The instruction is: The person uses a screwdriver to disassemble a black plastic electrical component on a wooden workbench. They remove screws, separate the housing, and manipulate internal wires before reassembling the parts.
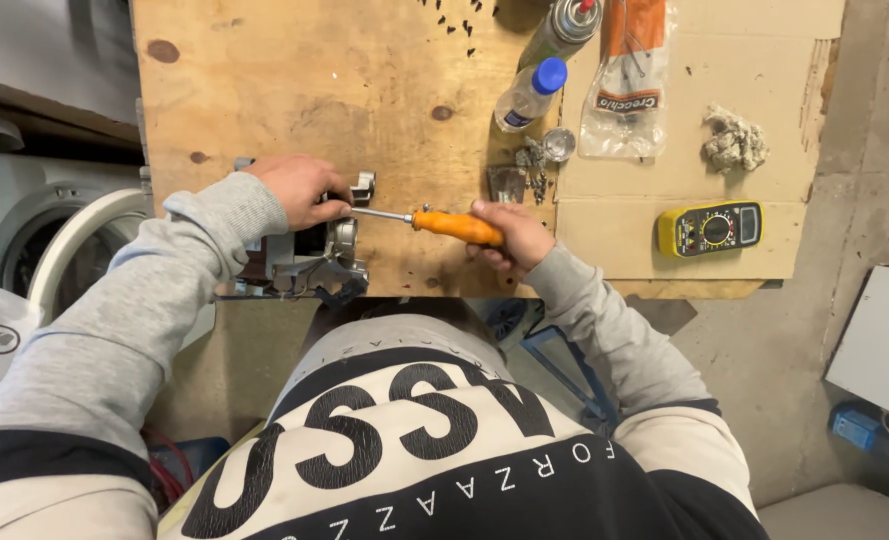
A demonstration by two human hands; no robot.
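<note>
My right hand (513,238) grips the orange handle of a screwdriver (445,224), its metal shaft pointing left into a grey metal motor (320,255) at the near edge of a wooden board (295,90). My left hand (300,188) rests on top of the motor, fingers curled over it beside the screwdriver tip. The tip itself is hidden behind my left fingers.
On the board lie a clear plastic bottle with a blue cap (530,95), a spray can (565,25), a plastic bag (630,80), a grey wad (735,140), a yellow multimeter (710,228) and small metal parts (525,175). A washing machine (55,240) stands at the left.
</note>
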